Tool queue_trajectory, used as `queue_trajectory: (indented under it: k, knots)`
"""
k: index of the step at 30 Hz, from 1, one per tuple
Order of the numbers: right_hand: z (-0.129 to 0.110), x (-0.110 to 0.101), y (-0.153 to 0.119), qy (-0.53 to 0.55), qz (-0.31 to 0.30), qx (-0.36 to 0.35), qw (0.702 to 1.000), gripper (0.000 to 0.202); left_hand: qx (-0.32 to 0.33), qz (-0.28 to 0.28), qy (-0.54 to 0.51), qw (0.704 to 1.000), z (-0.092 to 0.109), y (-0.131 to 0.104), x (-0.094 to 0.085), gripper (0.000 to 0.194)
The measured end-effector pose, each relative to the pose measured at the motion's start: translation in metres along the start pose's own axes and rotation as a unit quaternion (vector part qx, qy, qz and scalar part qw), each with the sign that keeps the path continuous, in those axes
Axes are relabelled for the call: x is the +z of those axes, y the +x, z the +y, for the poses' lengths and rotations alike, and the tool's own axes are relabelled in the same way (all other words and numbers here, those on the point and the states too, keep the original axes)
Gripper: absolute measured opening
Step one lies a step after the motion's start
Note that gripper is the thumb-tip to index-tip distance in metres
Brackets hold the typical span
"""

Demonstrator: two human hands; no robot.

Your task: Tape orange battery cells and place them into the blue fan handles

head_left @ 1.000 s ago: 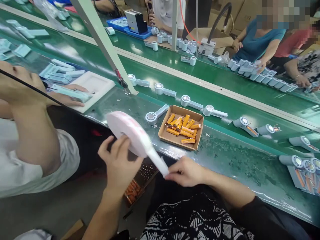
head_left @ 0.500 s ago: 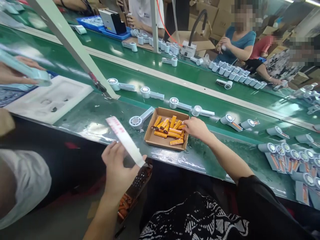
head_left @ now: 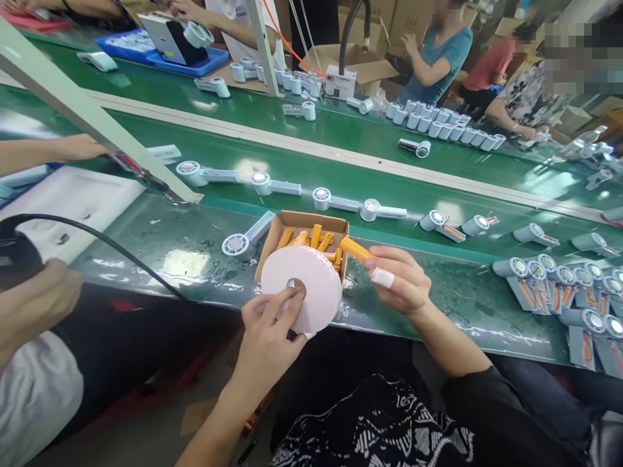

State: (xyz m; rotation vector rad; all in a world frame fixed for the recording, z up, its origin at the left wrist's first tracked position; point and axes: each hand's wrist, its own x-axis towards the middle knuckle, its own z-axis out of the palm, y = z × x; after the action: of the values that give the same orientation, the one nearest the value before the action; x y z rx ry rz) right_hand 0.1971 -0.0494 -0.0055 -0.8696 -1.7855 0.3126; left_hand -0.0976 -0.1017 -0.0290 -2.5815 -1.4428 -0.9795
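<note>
My left hand [head_left: 270, 334] grips a broad, pale pinkish-white roll of tape [head_left: 318, 282], fingers at its core hole and the thumb by its lower edge. Pinched in my right hand [head_left: 402, 285] is an orange cylindrical battery [head_left: 356, 249], held just right of the cardboard box [head_left: 306, 219]. White tape wraps one finger of that hand. More orange batteries [head_left: 316, 235] lie inside the box, partly covered by the roll. A pale blue handheld fan [head_left: 237, 245] rests left of the box.
Handheld fans [head_left: 335, 200] lie in a row along the green conveyor [head_left: 341, 139]. Several with orange batteries [head_left: 540, 285] cluster at right. A slanted metal post [head_left: 92, 123] and a white foam tray [head_left: 92, 194] stand left. A neighbour's hand [head_left: 43, 301] holds a dark corded object.
My right hand has lifted a battery out of the box towards me. My left hand has moved right and turned the roll from edge-on to face-on before the box.
</note>
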Motion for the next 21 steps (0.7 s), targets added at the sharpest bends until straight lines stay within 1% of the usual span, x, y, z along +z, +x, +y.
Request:
queue_trajectory:
  k: [2, 3, 4, 6, 8, 10, 12, 13, 14, 15, 16, 17, 18, 19, 20, 21]
  knots:
    - [-0.002, -0.012, -0.004, -0.03, -0.09, -0.039, 0.995, 0.01, 0.008, -0.009, -0.016, 1.0, 0.007, 0.002, 0.003, 0.057]
    - [-0.003, -0.018, -0.006, -0.039, -0.12, -0.053, 0.991, 0.015, 0.009, -0.011, -0.022, 1.0, 0.01, 0.003, 0.004, 0.057]
    - [-0.004, -0.024, -0.007, -0.048, -0.135, -0.067, 0.987, 0.019, 0.009, -0.012, -0.024, 1.0, 0.012, 0.003, 0.005, 0.056]
    - [-0.006, -0.032, -0.013, -0.065, -0.138, -0.073, 0.986, 0.021, 0.006, -0.014, -0.026, 1.0, 0.014, 0.004, 0.007, 0.052]
    - [-0.007, -0.034, -0.022, -0.08, -0.144, -0.037, 0.986, 0.019, 0.0, -0.015, -0.026, 1.0, 0.017, 0.005, 0.009, 0.049]
    - [-0.008, -0.028, -0.036, -0.086, -0.155, -0.005, 0.984, 0.019, -0.007, -0.017, -0.027, 0.999, 0.019, 0.006, 0.011, 0.049]
    - [-0.009, -0.014, -0.053, -0.064, -0.147, -0.023, 0.987, 0.022, -0.012, -0.019, -0.024, 0.999, 0.022, 0.008, 0.015, 0.052]
    - [-0.009, -0.005, -0.062, -0.042, -0.133, -0.047, 0.989, 0.024, -0.014, -0.02, -0.02, 1.0, 0.023, 0.009, 0.016, 0.055]
    - [-0.01, 0.005, -0.071, -0.015, -0.108, -0.067, 0.992, 0.026, -0.015, -0.019, -0.016, 1.0, 0.024, 0.009, 0.018, 0.056]
    - [-0.011, 0.015, -0.078, 0.013, -0.075, -0.073, 0.994, 0.027, -0.014, -0.017, -0.011, 1.0, 0.024, 0.01, 0.02, 0.056]
    - [-0.013, 0.023, -0.084, 0.039, -0.037, -0.055, 0.997, 0.027, -0.011, -0.012, -0.004, 1.0, 0.023, 0.011, 0.02, 0.054]
    - [-0.014, 0.029, -0.087, 0.064, -0.002, -0.008, 0.998, 0.027, -0.007, -0.007, 0.004, 1.0, 0.023, 0.013, 0.02, 0.052]
    - [-0.016, 0.031, -0.087, 0.092, 0.024, 0.063, 0.993, 0.03, -0.001, 0.0, 0.014, 1.0, 0.021, 0.015, 0.019, 0.049]
    - [-0.018, 0.031, -0.083, 0.127, 0.036, 0.144, 0.981, 0.039, 0.007, 0.004, 0.026, 1.0, 0.02, 0.017, 0.017, 0.046]
    - [-0.019, 0.026, -0.076, 0.168, 0.024, 0.224, 0.96, 0.051, 0.019, 0.01, 0.04, 0.999, 0.018, 0.02, 0.015, 0.045]
    - [-0.02, 0.019, -0.066, 0.209, -0.002, 0.291, 0.934, 0.06, 0.035, 0.016, 0.055, 0.998, 0.017, 0.023, 0.012, 0.046]
